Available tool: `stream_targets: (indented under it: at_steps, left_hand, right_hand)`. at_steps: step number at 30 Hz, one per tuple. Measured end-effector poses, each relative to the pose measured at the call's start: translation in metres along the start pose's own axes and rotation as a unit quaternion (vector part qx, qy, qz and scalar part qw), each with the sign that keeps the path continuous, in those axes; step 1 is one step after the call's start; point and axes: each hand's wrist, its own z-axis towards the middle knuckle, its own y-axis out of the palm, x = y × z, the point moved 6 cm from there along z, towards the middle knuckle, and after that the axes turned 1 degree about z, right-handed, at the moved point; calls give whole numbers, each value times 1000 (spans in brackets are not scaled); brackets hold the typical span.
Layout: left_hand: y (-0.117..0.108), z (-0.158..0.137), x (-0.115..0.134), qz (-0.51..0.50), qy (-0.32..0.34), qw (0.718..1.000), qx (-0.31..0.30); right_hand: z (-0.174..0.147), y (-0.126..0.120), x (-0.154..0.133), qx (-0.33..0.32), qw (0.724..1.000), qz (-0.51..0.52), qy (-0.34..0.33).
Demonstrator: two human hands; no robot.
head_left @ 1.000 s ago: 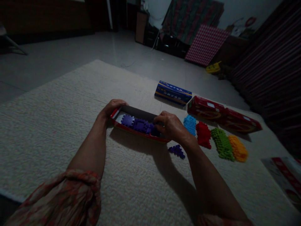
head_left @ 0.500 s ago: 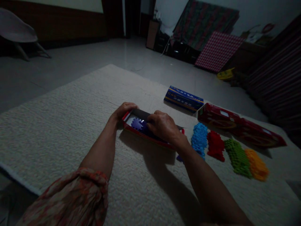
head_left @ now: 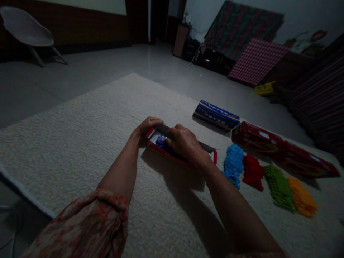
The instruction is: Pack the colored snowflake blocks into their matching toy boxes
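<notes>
A shallow open box (head_left: 167, 153) with a red rim and pale inside rests on the cream quilted mat. My left hand (head_left: 148, 125) grips its far left corner, thumb side against the wall. Inside lie purple toothed plastic pieces (head_left: 160, 141), partly covered by my right hand. My right hand (head_left: 185, 142) reaches into the box with fingers curled down onto these pieces; the fingertips are hidden. To the right of the box are bunches of similar small pieces: blue (head_left: 233, 165), red (head_left: 253, 172), green (head_left: 278, 187) and orange (head_left: 302, 197).
A blue box (head_left: 216, 115) lies on the mat (head_left: 88, 122) beyond my hands. Dark red boxes (head_left: 258, 138) stand end to end at its right. A pale chair (head_left: 27, 28) is on the tiled floor at far left, and a yellow object (head_left: 264, 88) lies at far right.
The view has shifted slightly, so everything sits further right. My right hand has moved a little left over the purple pieces, which now look bunched rather than flat. My left hand keeps its corner.
</notes>
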Motion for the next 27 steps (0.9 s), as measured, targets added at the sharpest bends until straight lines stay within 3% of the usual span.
stream_targets:
  at_steps: [3,8,12,16,23,27]
  left_hand:
    - [2,-3,-1,-13,-15,1000,0]
    - [6,-13,3,-12,-30,999,22]
    - [6,-14,9,17,-39,999,24]
    - [5,-14,12,70,-57,995,39]
    - [8,-18,11,29,-59,997,38]
    - [8,-17,11,49,-32,998,26]
  right_hand:
    - [-25,-24,20,85,996,31,0]
    - [-109,-52,75,178,981,48,53]
    - [-171,-32,109,116,984,42,130]
    - [-204,-1,118,23,986,46,161]
    - [-210,25,112,-54,983,45,170]
    - [-210,32,111,-51,984,41,168]
